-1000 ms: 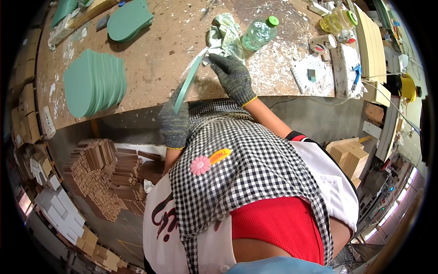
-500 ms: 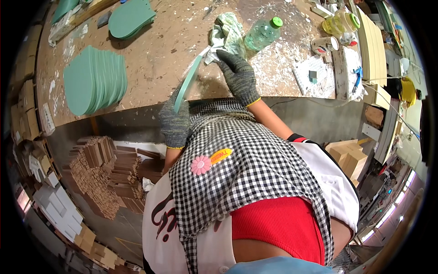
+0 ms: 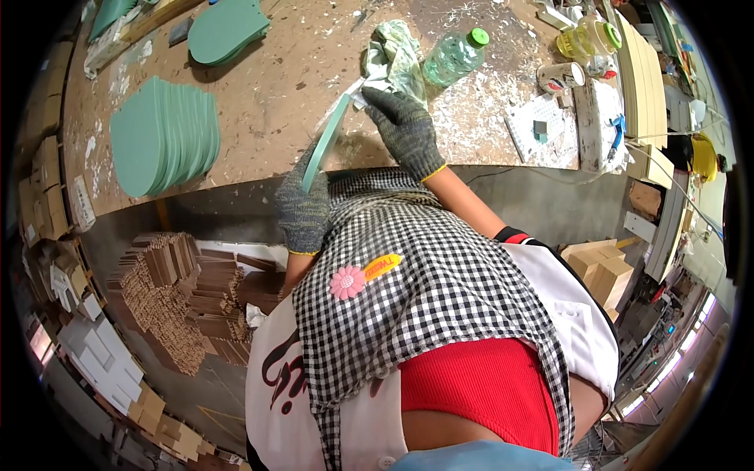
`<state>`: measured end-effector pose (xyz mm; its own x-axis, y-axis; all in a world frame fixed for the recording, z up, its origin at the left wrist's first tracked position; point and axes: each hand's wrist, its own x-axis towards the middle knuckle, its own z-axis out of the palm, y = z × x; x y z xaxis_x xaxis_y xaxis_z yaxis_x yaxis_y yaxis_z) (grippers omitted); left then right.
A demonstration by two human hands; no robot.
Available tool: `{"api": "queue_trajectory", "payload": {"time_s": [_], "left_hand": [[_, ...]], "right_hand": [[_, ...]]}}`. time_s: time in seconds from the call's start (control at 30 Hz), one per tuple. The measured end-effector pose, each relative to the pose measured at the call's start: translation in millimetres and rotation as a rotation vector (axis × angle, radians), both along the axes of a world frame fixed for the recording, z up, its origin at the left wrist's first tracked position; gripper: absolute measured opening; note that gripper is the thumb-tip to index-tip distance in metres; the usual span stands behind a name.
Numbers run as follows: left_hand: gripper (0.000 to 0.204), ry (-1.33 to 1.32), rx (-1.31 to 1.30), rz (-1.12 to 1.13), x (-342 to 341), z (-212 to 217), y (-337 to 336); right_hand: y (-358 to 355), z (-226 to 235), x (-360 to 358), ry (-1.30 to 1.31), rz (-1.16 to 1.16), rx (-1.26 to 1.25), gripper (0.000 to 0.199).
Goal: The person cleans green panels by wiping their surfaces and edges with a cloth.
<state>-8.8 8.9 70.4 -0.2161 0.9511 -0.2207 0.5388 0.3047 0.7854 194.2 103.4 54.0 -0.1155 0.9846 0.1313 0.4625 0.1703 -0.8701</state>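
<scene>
**Green board held on edge over the bench**

Our left hand, in a grey knit glove, has its fingers clenched around the lower end of a thin green board, which stands on its edge and slants up and away from us over the near rim of the bench. Our right hand, gloved the same way, lies with its fingers pressed against the upper end of the board, holding a small pale pad there; we cannot tell how firmly they grip it.

Just beyond the right hand a crumpled greenish rag lies on the bench, and beside it to the right a clear plastic bottle with a green cap lies on its side. Further right we see a small paint-smeared can and a yellowish jar.

To the left, well apart from our hands, a fanned stack of green rounded boards rests on the bench, and another few of the same shape lie near the far edge. The bench top is brown and spattered with white.

Below the bench on our left, stacks of brown cut pieces are piled on the floor. A checked apron covers our front.
</scene>
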Motion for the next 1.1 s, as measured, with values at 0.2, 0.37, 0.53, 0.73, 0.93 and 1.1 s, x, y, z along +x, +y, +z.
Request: {"api": "queue_trajectory", "payload": {"time_s": [0.2, 0.37, 0.53, 0.73, 0.93, 1.1], "left_hand": [[0.038, 0.034, 0.030, -0.007, -1, -9, -1], [0.038, 0.055, 0.032, -0.014, 0, -5, 0], [0.039, 0.085, -0.014, -0.026, -3, -9, 0], [0.040, 0.010, 0.007, -0.001, -1, -5, 0], [0.038, 0.032, -0.024, 0.002, -2, -8, 0], [0.039, 0.046, -0.011, 0.005, 1, -5, -1]], "right_hand": [[5, -6, 0, 0.014, -0.104, -0.049, 0.029], [-3, -5, -2, -0.020, -0.007, -0.017, 0.031], [-7, 3, -6, 0.038, -0.031, -0.075, 0.031], [-9, 5, -6, 0.004, -0.025, -0.044, 0.029], [-13, 5, -4, -0.032, -0.006, -0.092, 0.027], [-10, 1, -2, 0.004, -0.041, -0.023, 0.030]]}}
